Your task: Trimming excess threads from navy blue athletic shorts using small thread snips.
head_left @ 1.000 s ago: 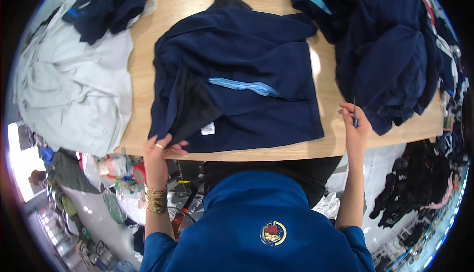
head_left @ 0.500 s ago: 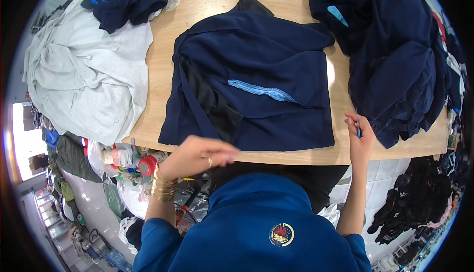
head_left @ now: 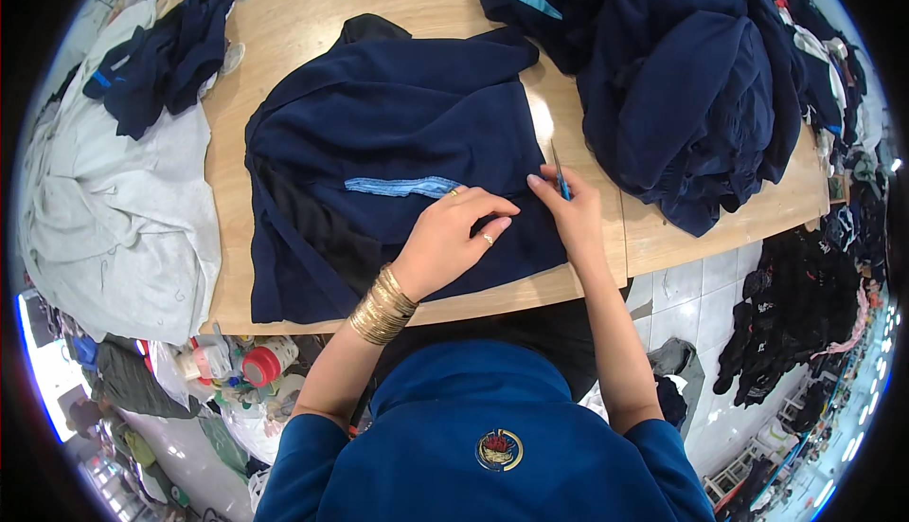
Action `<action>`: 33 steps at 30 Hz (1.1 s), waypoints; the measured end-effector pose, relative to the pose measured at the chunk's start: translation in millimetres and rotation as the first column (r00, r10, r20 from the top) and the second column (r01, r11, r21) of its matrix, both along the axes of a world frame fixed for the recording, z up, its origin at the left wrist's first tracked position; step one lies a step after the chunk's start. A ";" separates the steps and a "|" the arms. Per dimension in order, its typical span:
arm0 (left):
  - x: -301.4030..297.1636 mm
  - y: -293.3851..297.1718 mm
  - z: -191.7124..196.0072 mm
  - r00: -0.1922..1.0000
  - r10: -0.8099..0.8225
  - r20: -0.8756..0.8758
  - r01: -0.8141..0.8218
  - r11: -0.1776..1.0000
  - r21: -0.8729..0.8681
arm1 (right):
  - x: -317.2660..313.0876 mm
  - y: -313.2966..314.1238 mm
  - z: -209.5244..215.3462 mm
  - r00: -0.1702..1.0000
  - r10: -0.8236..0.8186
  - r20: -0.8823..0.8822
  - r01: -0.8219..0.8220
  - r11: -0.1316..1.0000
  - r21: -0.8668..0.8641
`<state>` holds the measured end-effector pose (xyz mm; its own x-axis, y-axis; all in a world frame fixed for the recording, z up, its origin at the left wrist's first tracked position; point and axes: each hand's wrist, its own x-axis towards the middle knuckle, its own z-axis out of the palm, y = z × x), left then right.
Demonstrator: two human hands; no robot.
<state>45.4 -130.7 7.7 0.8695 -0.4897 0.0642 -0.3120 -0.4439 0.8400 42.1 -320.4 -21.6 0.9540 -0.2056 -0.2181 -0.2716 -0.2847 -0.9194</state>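
Observation:
A folded navy blue garment [head_left: 398,86] lies in front of me, with a black lining showing on its left part. Across its middle runs a light blue strip [head_left: 398,186], whose right end goes under my left hand [head_left: 454,238]. That hand wears gold bangles and a ring; it rests on the cloth with thumb and forefinger apart, holding nothing I can see. At the garment's right edge, my right hand [head_left: 573,209] is closed round small blue-handled thread snips [head_left: 562,181]. Their thin metal blades point away from me, and the fingertips are at the cloth.
A heap of navy garments [head_left: 682,96] covers the table's right side. Light grey fabric [head_left: 114,228] hangs over the left edge, with a smaller navy piece [head_left: 166,67] on it. Below the wooden table [head_left: 312,1] stands a red-and-white container [head_left: 265,363]. Black clothes [head_left: 791,314] lie lower right.
My left hand has moved from the front edge onto the garment, by the strip. My right hand has brought the snips to the garment's right edge. The whole view has shifted.

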 end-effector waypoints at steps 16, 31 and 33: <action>95.1 3.4 27.6 0.841 -0.477 -0.256 0.442 0.878 -0.184 | -5.0 1.9 64.2 0.995 0.096 0.015 -0.092 0.874 0.477; 10.7 33.3 65.2 0.704 -0.045 -0.709 -0.269 0.907 -0.325 | -39.5 0.4 94.4 0.891 0.285 0.354 -0.128 0.905 -0.405; 7.2 31.6 65.2 0.663 -0.060 -0.746 -0.353 0.854 -0.383 | -43.8 2.5 86.0 0.841 0.362 0.401 -0.123 0.851 -0.510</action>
